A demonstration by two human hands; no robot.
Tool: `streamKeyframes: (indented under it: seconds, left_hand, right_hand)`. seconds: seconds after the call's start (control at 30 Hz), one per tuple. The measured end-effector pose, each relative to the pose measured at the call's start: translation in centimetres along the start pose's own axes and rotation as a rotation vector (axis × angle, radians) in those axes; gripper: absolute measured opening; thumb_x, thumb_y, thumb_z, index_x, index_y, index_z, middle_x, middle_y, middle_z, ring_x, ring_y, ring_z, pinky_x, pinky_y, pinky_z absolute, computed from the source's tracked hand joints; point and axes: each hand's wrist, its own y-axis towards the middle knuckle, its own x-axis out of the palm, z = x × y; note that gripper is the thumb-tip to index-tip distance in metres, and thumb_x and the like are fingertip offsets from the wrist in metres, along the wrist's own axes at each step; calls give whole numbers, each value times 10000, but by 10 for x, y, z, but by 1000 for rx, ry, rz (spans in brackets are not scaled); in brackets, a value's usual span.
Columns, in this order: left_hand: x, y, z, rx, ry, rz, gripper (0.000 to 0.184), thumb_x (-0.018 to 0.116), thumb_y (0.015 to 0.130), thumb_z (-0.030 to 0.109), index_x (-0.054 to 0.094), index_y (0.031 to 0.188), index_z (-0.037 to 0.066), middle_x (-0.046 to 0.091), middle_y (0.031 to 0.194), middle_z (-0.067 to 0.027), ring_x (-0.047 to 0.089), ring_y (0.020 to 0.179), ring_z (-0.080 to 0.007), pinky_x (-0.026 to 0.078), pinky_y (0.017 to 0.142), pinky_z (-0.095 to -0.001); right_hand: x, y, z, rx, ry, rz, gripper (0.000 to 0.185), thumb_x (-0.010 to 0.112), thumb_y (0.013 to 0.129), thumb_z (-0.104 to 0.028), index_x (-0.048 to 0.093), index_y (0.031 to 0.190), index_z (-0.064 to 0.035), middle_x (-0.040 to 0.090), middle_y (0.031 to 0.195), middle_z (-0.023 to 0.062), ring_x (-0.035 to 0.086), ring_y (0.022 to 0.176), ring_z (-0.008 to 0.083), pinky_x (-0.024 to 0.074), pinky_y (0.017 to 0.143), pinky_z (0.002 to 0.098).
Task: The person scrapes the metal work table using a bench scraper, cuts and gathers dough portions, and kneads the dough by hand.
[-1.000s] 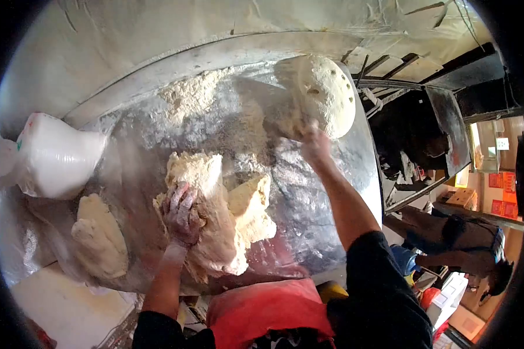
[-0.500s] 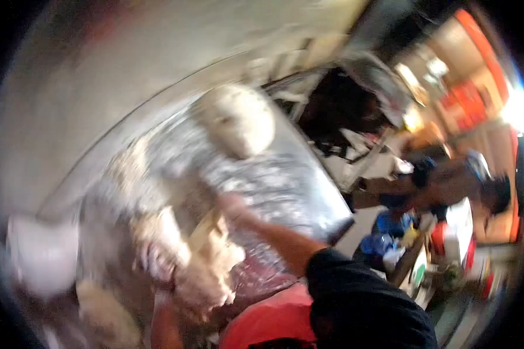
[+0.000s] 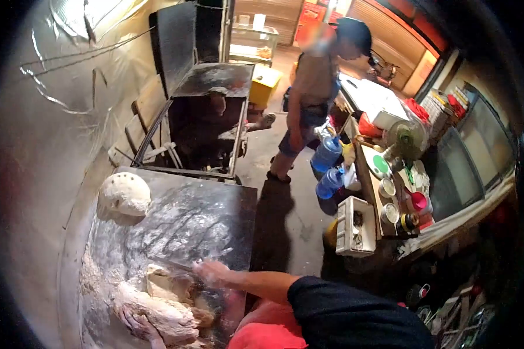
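My right hand [image 3: 212, 272] is closed, with a long thin knife [image 3: 172, 263] pointing left from it, low over the floury metal table [image 3: 206, 218]. Just below the blade lies a large, rough piece of pale dough [image 3: 160, 311] with a cut-looking, smoother face. My left hand [image 3: 142, 326], coated in flour, holds the dough near the bottom of the view; its fingers blend with it and part of it is hidden. Farther up the table sits a rounded dough ball [image 3: 125, 193] with small holes on top.
Beyond the table is an open dark metal box [image 3: 204, 128] with a raised lid. Another person [image 3: 314, 87] stands past it. To the right are blue water jugs [image 3: 327, 154], a white foam box [image 3: 355, 227], and a bench with bowls [image 3: 389, 213] and a fan [image 3: 406, 138].
My view has swung and steadied, bringing more of the room into sight. My right hand, blurred near the dough before, now shows clearly with the knife beside the dough.
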Motion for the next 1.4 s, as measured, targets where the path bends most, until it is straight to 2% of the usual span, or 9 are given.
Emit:
streamKeyframes:
  seconds: [0.23,0.33,0.53,0.7,0.87,1.1,1.17,1.2,1.4]
  left_hand:
    - [-2,-10,0,-58,37,5,620,312,1076,492,560,1393,21,503,1460,-217,471,1346,-408,361,1132,-515]
    - [-1,-9,2,-68,48,4,608,318,1077,482,563,1391,23,500,1462,-218,466,1351,-405,357,1136,-514]
    - [0,-10,6,-81,40,14,584,329,1079,462,567,1386,26,495,1466,-219,457,1362,-399,349,1145,-512]
    - [0,-8,3,-60,33,0,564,338,1080,445,571,1382,30,491,1469,-220,449,1370,-394,342,1151,-510]
    - [-1,-5,4,-54,22,-23,544,348,1081,428,575,1378,33,487,1472,-220,442,1379,-388,335,1158,-508]
    - [8,-4,-8,-111,-244,-130,407,546,1007,243,593,1359,44,381,1548,-192,329,1448,-345,310,1178,-462]
    - [8,-7,-28,398,194,-32,487,531,1035,283,477,1448,31,376,1549,-180,327,1439,-360,316,1166,-454]
    - [-9,-3,9,-172,-288,-86,490,582,972,299,555,1370,15,452,1513,-175,401,1390,-358,344,1152,-449]
    - [-31,27,97,-447,54,-159,764,731,826,349,459,1485,75,383,1575,-144,317,1462,-356,228,1205,-489]
  right_hand:
    - [3,-70,31,133,369,-215,417,455,1016,-315,637,967,57,699,925,275,681,894,462,537,770,524]
    - [-1,-81,30,231,23,-134,298,528,983,-284,664,1052,-28,713,943,213,685,860,399,523,749,501]
    - [-75,-117,26,574,746,27,334,595,928,-227,650,1113,45,684,862,167,677,719,274,531,621,429]
    - [-195,-71,12,339,971,539,215,552,960,-218,644,1031,-37,539,703,5,488,554,121,396,469,323]
    - [-308,-25,-38,126,1060,682,194,576,984,-257,557,960,-65,507,669,16,450,537,120,393,483,344]
    - [-178,-53,-14,405,914,414,215,624,990,-277,626,1057,-73,476,656,-26,415,487,86,308,411,282]
    - [-129,-72,6,509,1044,258,171,616,992,-217,625,1067,-63,474,667,-29,418,484,87,317,399,277]
    - [-110,-79,18,564,1073,222,149,618,990,-196,623,1069,-70,482,688,-25,445,500,93,328,401,276]
    - [-99,-49,86,745,897,327,196,638,964,-183,556,1072,-41,533,706,39,483,501,124,397,411,304]
